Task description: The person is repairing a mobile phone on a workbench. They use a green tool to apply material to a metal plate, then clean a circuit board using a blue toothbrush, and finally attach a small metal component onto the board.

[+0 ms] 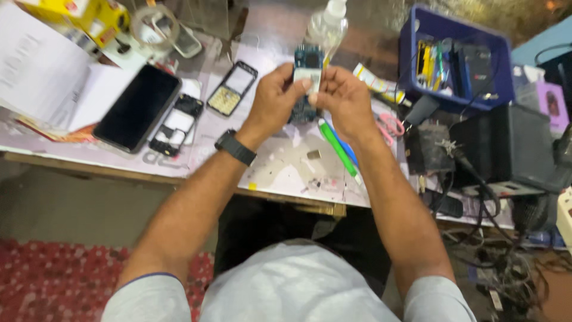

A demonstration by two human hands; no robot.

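Above the cluttered workbench [280, 173] we hold a small blue circuit board [308, 80] upright, left hand [275, 98] and right hand [344, 98] pinching its side edges, since it looks light, stiff, fragile, best gripped by the rims

Single view, head-mounted, looking steeply down and forward over the wearer's chest. Close range: both forearms fill the centre, left hand [275, 95] and right hand [342, 98] raised just above the workbench [280, 170]. Bench edge crosses mid-frame; red patterned floor [53, 274] visible lower left. Slightly tilted, some motion blur. No second view for overlap.
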